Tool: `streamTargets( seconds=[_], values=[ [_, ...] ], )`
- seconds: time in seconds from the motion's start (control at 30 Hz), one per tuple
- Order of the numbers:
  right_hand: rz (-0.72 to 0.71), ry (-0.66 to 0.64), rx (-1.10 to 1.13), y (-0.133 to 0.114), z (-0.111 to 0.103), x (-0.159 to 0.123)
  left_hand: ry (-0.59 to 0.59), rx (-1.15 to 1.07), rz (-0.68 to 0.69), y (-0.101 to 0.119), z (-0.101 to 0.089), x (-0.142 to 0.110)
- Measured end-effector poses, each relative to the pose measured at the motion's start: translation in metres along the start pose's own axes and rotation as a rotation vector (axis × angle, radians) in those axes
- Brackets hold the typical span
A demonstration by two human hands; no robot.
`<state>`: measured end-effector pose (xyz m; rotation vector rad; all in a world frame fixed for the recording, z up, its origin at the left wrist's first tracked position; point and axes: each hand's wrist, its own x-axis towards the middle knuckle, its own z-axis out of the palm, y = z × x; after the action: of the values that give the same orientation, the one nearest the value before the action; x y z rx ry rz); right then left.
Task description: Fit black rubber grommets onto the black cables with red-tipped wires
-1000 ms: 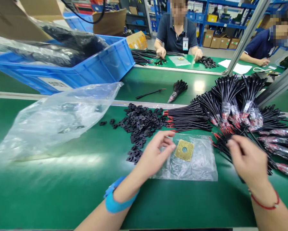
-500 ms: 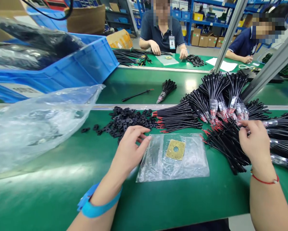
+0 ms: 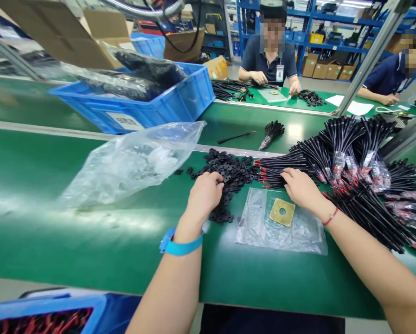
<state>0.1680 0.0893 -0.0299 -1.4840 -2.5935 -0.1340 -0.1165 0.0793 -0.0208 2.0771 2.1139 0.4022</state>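
Green bench [image 3: 89, 236] bears parts [image 3: 233, 170], cables [image 3: 284, 162] near hands [image 3: 203, 197]

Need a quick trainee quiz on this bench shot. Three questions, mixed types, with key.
1. Which pile are the left hand's fingers at?
2. True or false: the yellow plate lies directly on the bare green tabletop.
3. Fill in: the black cables at the right hand's fingertips have ____ ends.

Key:
1. The small black parts.
2. False; it lies on a flat clear bag.
3. Red.
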Motion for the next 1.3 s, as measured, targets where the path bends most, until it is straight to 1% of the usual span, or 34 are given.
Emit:
streamTargets(
  seconds=[0.07, 0.17, 0.23, 0.33, 0.4, 0.5, 0.53, 0.6, 0.67, 0.73, 0.83, 0.9, 0.97, 1.03, 1.07, 1.13, 1.23, 1.3],
  values=[
    [0.028, -0.005, -0.007, 0.001, 0.006, 0.014, -0.037, -0.038, 0.018, -0.001, -0.001, 0.000],
    [0.061, 0.011, 0.009, 0.001, 0.010, 0.024, -0.045, -0.059, 0.047, 0.005, 0.001, -0.002],
    [0.070, 0.028, 0.041, 0.002, 0.009, 0.025, -0.032, -0.052, 0.083, 0.011, 0.006, -0.005],
    [0.084, 0.068, 0.112, 0.005, -0.002, 0.018, -0.014, -0.018, 0.156, 0.020, 0.016, -0.009],
    [0.084, 0.098, 0.162, 0.006, -0.013, 0.008, -0.007, -0.005, 0.187, 0.022, 0.023, -0.010],
    [0.029, 0.111, 0.314, 0.004, -0.029, -0.014, 0.000, -0.003, 0.206, 0.023, 0.028, -0.009],
    [0.012, 0.087, 0.365, 0.002, -0.033, -0.023, 0.001, -0.003, 0.211, 0.024, 0.028, -0.008],
    [0.002, -0.008, 0.419, -0.002, -0.036, -0.042, 0.001, -0.006, 0.214, 0.024, 0.026, -0.008],
    [0.016, -0.110, 0.398, -0.006, -0.034, -0.061, 0.005, -0.005, 0.208, 0.024, 0.021, -0.008],
    [0.035, -0.153, 0.355, -0.010, -0.029, -0.078, 0.022, -0.041, 0.182, 0.025, 0.015, -0.008],
    [0.066, -0.165, 0.246, -0.014, -0.019, -0.094, 0.039, -0.257, 0.131, 0.033, 0.012, -0.011],
    [0.080, -0.177, 0.161, -0.017, -0.013, -0.097, 0.000, -0.463, 0.134, 0.043, 0.014, -0.016],
    [0.090, -0.179, 0.092, -0.019, -0.007, -0.096, -0.104, -0.664, 0.164, 0.056, 0.019, -0.022],
    [0.117, -0.170, 0.075, -0.020, -0.003, -0.093, -0.246, -0.867, 0.171, 0.069, 0.024, -0.029],
    [0.135, -0.166, 0.106, -0.019, -0.002, -0.091, -0.309, -0.956, 0.158, 0.075, 0.026, -0.032],
    [0.177, -0.154, 0.267, -0.016, -0.001, -0.091, -0.393, -1.092, 0.113, 0.082, 0.028, -0.037],
    [0.254, -0.112, 0.633, -0.013, -0.005, -0.097, -0.434, -1.216, 0.022, 0.086, 0.029, -0.040],
    [0.290, -0.074, 0.806, -0.015, -0.010, -0.102, -0.464, -1.284, -0.037, 0.087, 0.029, -0.041]
  ],
)
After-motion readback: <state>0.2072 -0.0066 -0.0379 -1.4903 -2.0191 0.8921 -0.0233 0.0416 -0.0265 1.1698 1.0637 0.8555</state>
